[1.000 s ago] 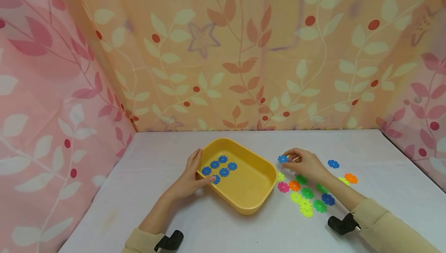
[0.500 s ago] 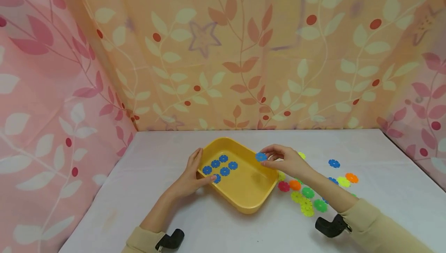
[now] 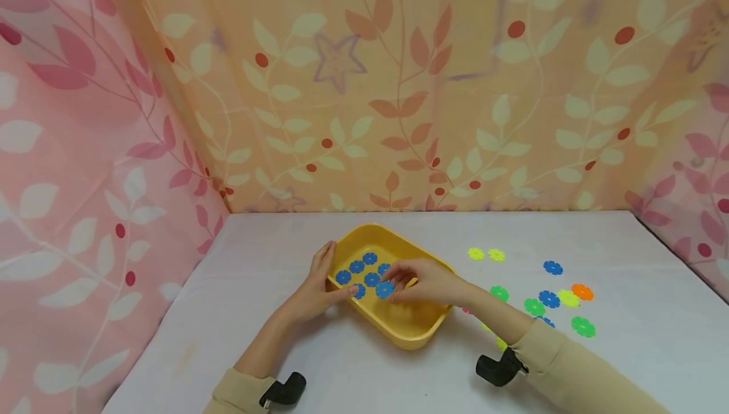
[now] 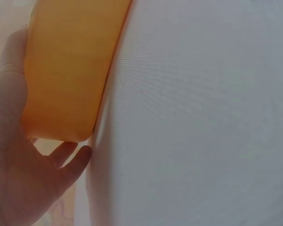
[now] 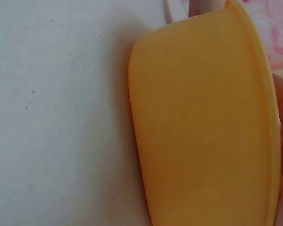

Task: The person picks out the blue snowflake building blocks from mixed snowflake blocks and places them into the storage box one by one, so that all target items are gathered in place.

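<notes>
My left hand (image 3: 313, 292) holds the left corner of a yellow plastic basin (image 3: 409, 339), its thumb over the rim and its fingers outside. In the left wrist view, fingers (image 4: 75, 165) curve round the basin's corner. Over the basin's inside, my right hand (image 3: 431, 282) pinches a blue snowflake disc (image 3: 384, 290) between thumb and fingers. Several matching blue discs (image 3: 356, 266) lie flat on the basin's floor at its left end. The right wrist view shows mostly the basin's outer wall (image 5: 203, 122), and the pinched disc is hidden there.
Loose snowflake discs lie on the white table (image 3: 353, 376) right of the basin: green (image 3: 534, 307), blue (image 3: 552, 268), orange (image 3: 582, 292) and yellow (image 3: 476, 254). My right forearm covers some of them. Floral cloth (image 3: 393, 85) hangs behind and at both sides.
My right hand has carried the blue snowflake disc leftward from the loose discs, across the basin's rim, to beside the blue discs inside. The left hand keeps its hold on the basin.
</notes>
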